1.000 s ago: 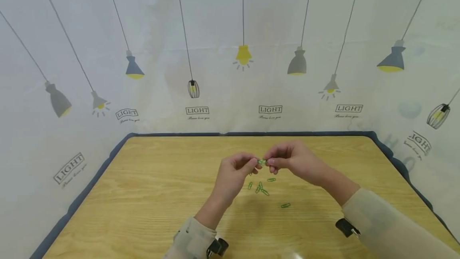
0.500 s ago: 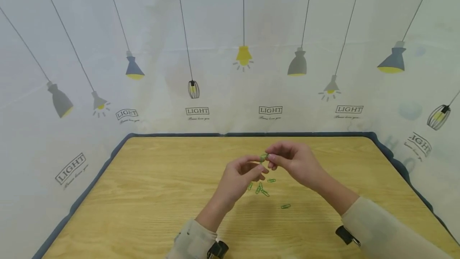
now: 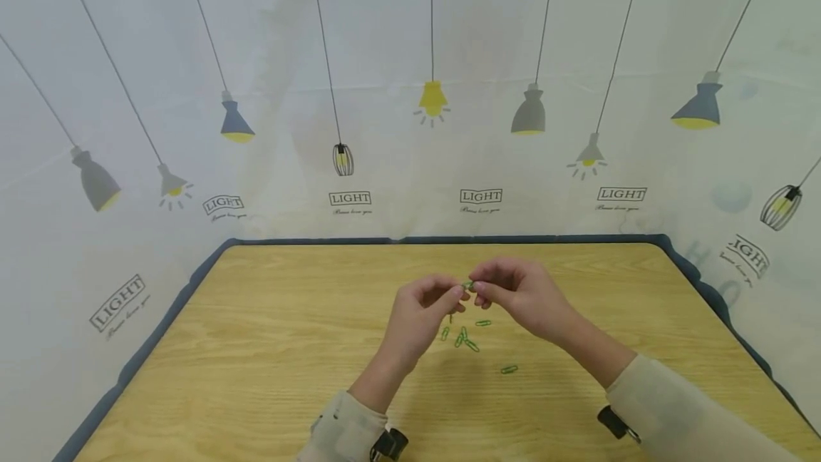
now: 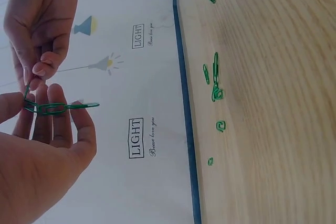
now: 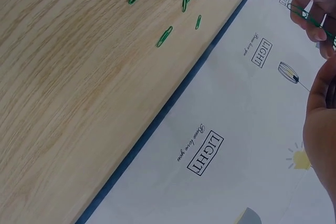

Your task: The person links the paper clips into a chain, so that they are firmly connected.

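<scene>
Above the table both hands meet over a short chain of linked green paper clips. My left hand pinches one end of it between thumb and index finger, and the rest hangs across the other fingers in the left wrist view. My right hand pinches a green paper clip at that same end, its fingertips almost touching the left ones. Whether this clip is hooked into the chain I cannot tell; the fingertips hide the joint. In the right wrist view, part of the chain shows beside the left hand.
Several loose green paper clips lie on the wooden table below the hands, a few close together and one nearer the front. A printed white cloth wall rises behind the table's dark blue edge.
Half a second ago my left thumb was apart from its index finger; now they pinch together again. My right hand has come down slightly. The loose clips stay where they were.
</scene>
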### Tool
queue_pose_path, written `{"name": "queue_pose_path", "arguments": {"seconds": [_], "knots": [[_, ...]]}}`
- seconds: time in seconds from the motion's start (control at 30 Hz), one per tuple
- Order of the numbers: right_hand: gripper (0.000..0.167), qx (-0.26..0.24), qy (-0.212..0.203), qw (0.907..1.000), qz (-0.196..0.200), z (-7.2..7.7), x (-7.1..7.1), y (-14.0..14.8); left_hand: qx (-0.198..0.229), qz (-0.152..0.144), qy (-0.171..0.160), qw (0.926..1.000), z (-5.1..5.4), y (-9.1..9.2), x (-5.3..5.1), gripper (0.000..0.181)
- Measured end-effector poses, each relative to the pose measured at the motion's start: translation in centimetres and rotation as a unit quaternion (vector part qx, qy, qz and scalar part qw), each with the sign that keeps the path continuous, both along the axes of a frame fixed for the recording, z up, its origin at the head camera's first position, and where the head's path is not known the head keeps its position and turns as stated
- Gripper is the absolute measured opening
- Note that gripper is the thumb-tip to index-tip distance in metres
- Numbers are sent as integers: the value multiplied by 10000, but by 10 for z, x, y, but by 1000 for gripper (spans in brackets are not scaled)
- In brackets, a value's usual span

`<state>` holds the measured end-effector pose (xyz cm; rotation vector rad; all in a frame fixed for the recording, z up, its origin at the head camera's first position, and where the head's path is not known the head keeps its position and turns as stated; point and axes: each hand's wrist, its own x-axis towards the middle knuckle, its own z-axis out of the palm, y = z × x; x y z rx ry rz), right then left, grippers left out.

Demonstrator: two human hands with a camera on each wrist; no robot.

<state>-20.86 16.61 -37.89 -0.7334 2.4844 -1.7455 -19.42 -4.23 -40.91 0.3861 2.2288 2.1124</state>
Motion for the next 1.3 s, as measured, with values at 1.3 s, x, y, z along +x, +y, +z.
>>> {"name": "queue_pose_path", "arguments": {"seconds": [1.3], "knots": [[14, 2912, -586, 9449, 1376, -80, 5, 44, 385, 105, -251, 9989, -3, -5, -1, 24]]}}
